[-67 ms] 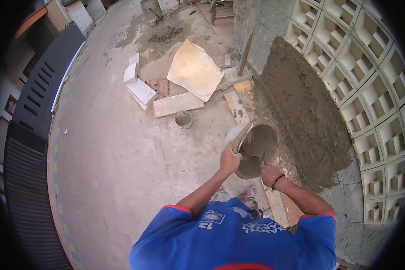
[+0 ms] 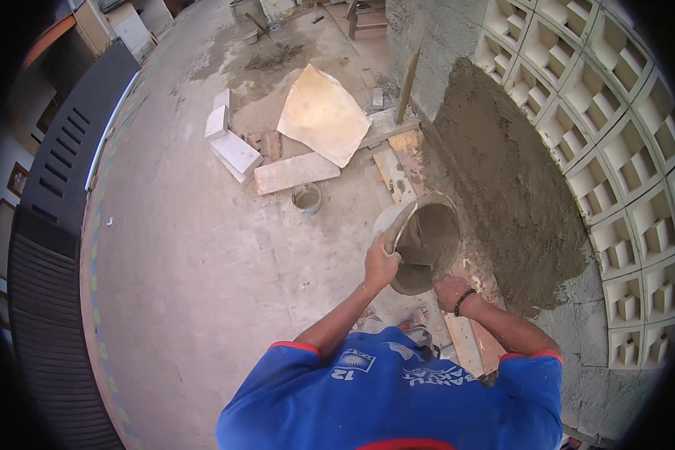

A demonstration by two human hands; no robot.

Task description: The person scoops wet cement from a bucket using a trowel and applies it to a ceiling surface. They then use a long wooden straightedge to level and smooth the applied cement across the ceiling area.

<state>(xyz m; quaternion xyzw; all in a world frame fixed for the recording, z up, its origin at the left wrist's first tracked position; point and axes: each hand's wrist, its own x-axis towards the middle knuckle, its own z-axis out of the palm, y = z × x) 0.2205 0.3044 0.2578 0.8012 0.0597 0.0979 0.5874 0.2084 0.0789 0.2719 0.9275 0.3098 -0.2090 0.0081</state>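
My left hand (image 2: 382, 264) grips the rim of a mortar-caked bucket (image 2: 388, 218), which is tipped so that its mouth faces me. Wet grey mortar (image 2: 436, 229) lies inside it. At the bucket's near right edge, my right hand (image 2: 451, 293) is closed around the handle of a trowel (image 2: 421, 263); the blade, smeared with mortar, is inside the bucket, and most of the handle is hidden by my fingers. To the right, a broad patch of fresh mortar (image 2: 502, 187) covers the lower wall.
Pale openwork blocks (image 2: 600, 191) top the wall. Planks (image 2: 463, 341) run along its foot. Beyond the bucket are a small pail (image 2: 306, 198), a pale bent sheet (image 2: 324, 112), and white blocks (image 2: 236, 154). A dark gate (image 2: 60, 157) stands far left.
The bucket and my left hand have shifted very slightly left and up in the picture. The trowel's edge shows a little more clearly inside the bucket.
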